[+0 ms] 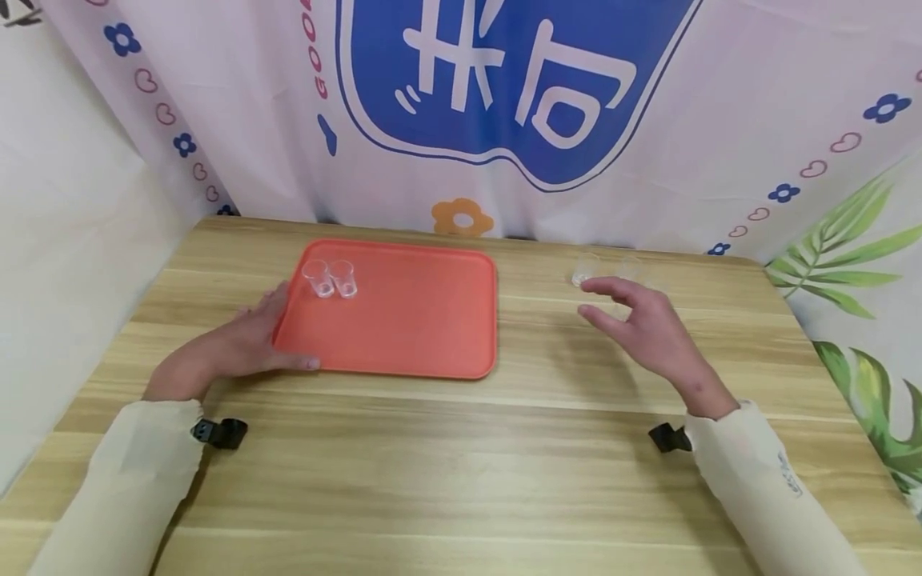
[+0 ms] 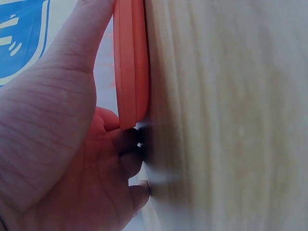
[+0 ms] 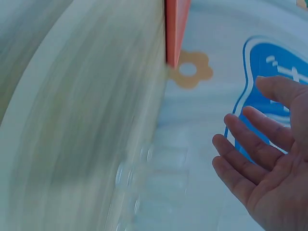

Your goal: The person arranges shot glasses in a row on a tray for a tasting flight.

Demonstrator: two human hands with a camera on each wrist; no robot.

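Note:
My left hand [image 1: 234, 350] grips the near left corner of a red tray [image 1: 418, 320], its thumb along the front edge and its other fingers against the left side. In the left wrist view the fingers [image 2: 130, 163] curl at the tray's end, close to the tabletop. Two small clear cups [image 1: 324, 288] stand side by side on the tray's far left part. Over the table's right side, my right hand [image 1: 648, 328] hovers with nothing in it, thumb and fingers spread. Just beyond it stand several clear cups [image 1: 582, 272], partly hidden by the hand in the head view.
The wooden table [image 1: 432, 472] runs back to a printed cloth [image 1: 238, 120] hanging behind it. White wall stands at the left, and a leaf-patterned covering [image 1: 835, 272] borders the right side. A black wrist camera [image 1: 223, 433] sits at each cuff.

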